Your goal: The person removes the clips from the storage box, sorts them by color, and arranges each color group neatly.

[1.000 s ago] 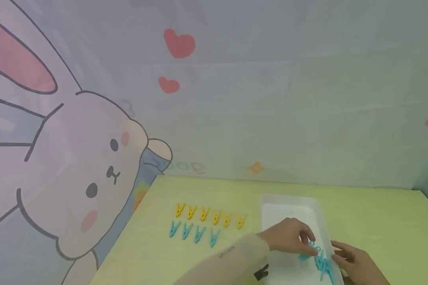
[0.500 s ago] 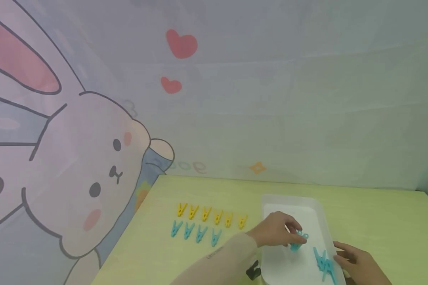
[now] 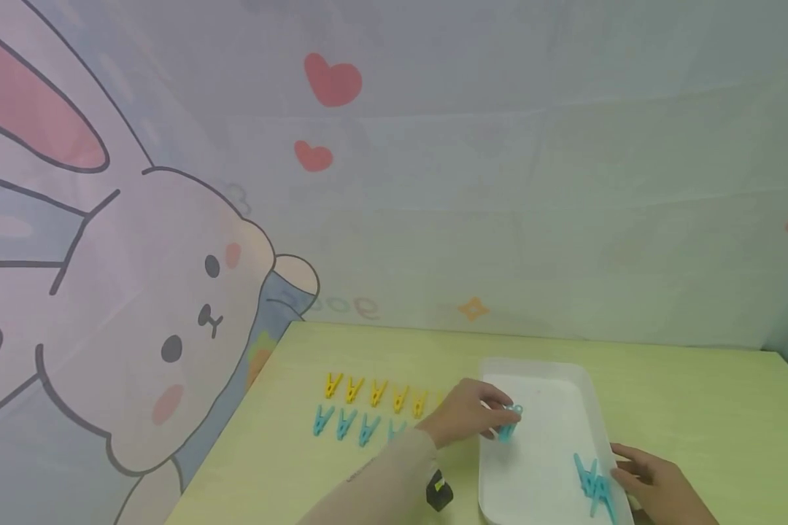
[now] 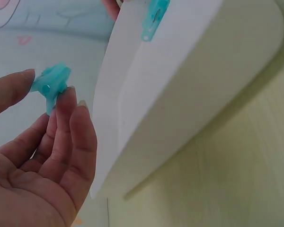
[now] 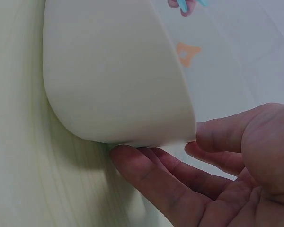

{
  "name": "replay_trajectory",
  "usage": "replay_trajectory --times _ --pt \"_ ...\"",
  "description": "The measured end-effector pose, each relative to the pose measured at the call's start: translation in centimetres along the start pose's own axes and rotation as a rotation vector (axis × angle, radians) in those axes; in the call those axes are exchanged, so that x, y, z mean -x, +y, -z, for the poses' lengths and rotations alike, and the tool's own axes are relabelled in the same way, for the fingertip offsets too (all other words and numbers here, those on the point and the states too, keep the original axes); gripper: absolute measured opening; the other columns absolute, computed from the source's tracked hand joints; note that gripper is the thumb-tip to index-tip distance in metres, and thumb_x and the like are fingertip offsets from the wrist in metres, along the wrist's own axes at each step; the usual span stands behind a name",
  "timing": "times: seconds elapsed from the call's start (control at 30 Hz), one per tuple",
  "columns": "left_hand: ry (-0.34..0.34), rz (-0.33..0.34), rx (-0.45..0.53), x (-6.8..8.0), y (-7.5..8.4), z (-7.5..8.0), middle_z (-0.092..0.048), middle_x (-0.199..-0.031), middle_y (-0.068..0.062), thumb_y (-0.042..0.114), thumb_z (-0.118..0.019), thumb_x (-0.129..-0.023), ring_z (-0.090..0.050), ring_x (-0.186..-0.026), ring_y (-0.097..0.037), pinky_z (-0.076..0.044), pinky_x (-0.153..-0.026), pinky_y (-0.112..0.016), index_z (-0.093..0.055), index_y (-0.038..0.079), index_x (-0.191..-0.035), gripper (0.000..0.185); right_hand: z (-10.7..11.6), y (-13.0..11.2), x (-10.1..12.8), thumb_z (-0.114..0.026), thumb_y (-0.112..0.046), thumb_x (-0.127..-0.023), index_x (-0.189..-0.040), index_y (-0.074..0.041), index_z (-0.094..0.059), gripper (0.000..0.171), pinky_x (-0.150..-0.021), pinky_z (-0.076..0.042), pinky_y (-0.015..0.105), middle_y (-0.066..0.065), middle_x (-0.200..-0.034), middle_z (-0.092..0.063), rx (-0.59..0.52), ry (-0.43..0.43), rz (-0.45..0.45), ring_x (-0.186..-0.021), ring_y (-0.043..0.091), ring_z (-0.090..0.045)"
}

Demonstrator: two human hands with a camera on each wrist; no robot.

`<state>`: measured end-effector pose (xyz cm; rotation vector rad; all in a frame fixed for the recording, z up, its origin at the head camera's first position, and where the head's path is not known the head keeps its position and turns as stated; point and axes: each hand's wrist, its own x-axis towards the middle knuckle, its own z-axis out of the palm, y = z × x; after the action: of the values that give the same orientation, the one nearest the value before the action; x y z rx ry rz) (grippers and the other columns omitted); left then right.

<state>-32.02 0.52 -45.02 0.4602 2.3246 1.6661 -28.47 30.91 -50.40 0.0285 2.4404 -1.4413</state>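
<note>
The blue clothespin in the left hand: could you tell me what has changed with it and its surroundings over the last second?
The left hand has carried the blue clothespin it pinches leftward, from near the blue pins at the white tray's right side to over its left edge, towards the rows on the table. It now hides the last pins of both rows. The right hand stays at the tray's near right edge; the remaining blue pins lie as before.

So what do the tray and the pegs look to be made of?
Tray: likely plastic, matte white, with thin moulded walls and rounded corners. Blue peg pinched in the left hand, and the yellow pegs on the table: probably plastic too, uniformly coloured and smooth. No spring can be made out at this size.
</note>
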Motion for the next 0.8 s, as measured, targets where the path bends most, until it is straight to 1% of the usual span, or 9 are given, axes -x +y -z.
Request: replay_trajectory --times 0.17,0.33,0.5,0.63,0.73,0.8 --pt "0.046 0.015 -0.005 0.7 -1.4 1.2 -0.067 -0.085 0.0 0.02 -0.076 -0.087 -0.067 -0.067 -0.013 -0.057 -0.06 -0.03 -0.072 0.0 -0.106 0.027 0.1 -0.2 0.0 -0.063 -0.017 -0.098 -0.141 0.014 -0.039 0.059 -0.068 -0.059 0.044 0.028 -0.111 -0.064 0.022 0.011 -0.01 -0.092 0.032 -0.068" --pt "0.084 0.031 -0.01 1.4 -2.8 2.2 -0.067 -0.085 -0.002 0.02 -0.077 -0.086 -0.067 -0.068 -0.013 -0.057 -0.061 -0.03 -0.071 -0.001 -0.106 0.029 0.2 -0.3 -0.1 -0.064 -0.02 -0.097 -0.141 0.015 -0.039 0.061 -0.068 -0.059 0.044 0.031 -0.113 -0.062 0.052 0.006 -0.003 -0.093 0.033 -0.067" --pt "0.133 0.07 -0.043 2.3 -3.8 3.0 -0.068 -0.089 -0.002 0.022 -0.079 -0.084 -0.066 -0.071 -0.013 -0.057 -0.063 -0.03 -0.07 -0.001 -0.11 0.036 0.3 -0.3 0.0 -0.062 -0.018 -0.098 -0.141 0.014 -0.038 0.059 -0.067 -0.059 0.043 0.031 -0.114 -0.062 0.057 0.003 0.008 -0.094 0.034 -0.067" --pt "0.202 0.12 -0.113 3.1 -4.1 3.6 -0.068 -0.095 -0.004 0.024 -0.081 -0.081 -0.066 -0.073 -0.015 -0.057 -0.066 -0.032 -0.069 -0.002 -0.11 0.041 0.3 -0.4 0.0 -0.063 -0.018 -0.098 -0.141 0.015 -0.038 0.06 -0.067 -0.059 0.044 0.03 -0.113 -0.063 0.05 0.002 0.008 -0.094 0.033 -0.067" --pt "0.258 0.162 -0.224 3.6 -4.3 4.1 -0.068 -0.098 -0.004 0.028 -0.082 -0.079 -0.065 -0.078 -0.016 -0.057 -0.071 -0.037 -0.071 -0.001 -0.107 0.041 0.2 -0.4 0.0 -0.063 -0.017 -0.098 -0.142 0.015 -0.037 0.06 -0.068 -0.059 0.044 0.03 -0.113 -0.063 0.025 -0.003 0.008 -0.093 0.033 -0.068" --pt "0.287 0.175 -0.306 4.0 -4.4 4.3 -0.069 -0.099 -0.006 0.028 -0.083 -0.079 -0.065 -0.081 -0.018 -0.056 -0.074 -0.039 -0.072 0.0 -0.105 0.04 0.1 -0.4 0.0 -0.062 -0.015 -0.098 -0.142 0.015 -0.037 0.06 -0.068 -0.059 0.044 0.03 -0.113 -0.063 0.009 -0.004 0.01 -0.092 0.033 -0.068"
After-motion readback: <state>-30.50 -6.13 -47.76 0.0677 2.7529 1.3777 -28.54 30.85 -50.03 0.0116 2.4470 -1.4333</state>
